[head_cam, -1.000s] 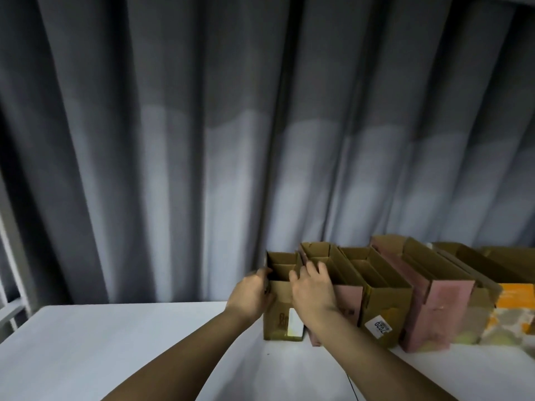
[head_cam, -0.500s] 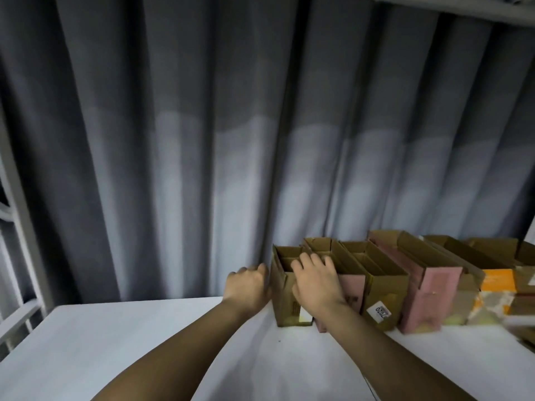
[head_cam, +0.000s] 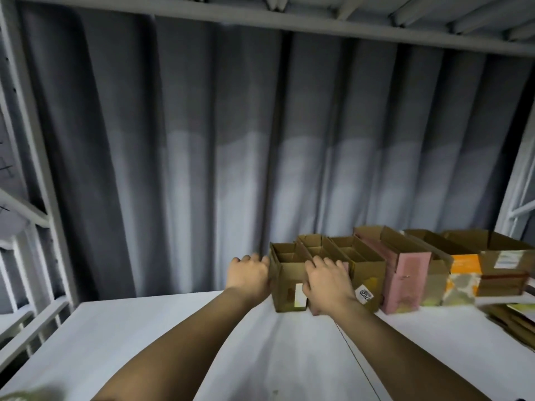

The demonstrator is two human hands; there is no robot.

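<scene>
Boxes (head_cam: pixel 405 264) in row on shelf (head_cam: pixel 173 337), before curtain (head_cam: pixel 202 169).

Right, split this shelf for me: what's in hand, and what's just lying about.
In hand: leftmost open brown cardboard box, left hand at its side, right hand on its front.
Lying about: brown cardboard box with white label, tall pink cardboard box, orange-patterned box, flattened cardboard stack.

Left hand (head_cam: pixel 249 274), right hand (head_cam: pixel 325 280), both outstretched.
</scene>
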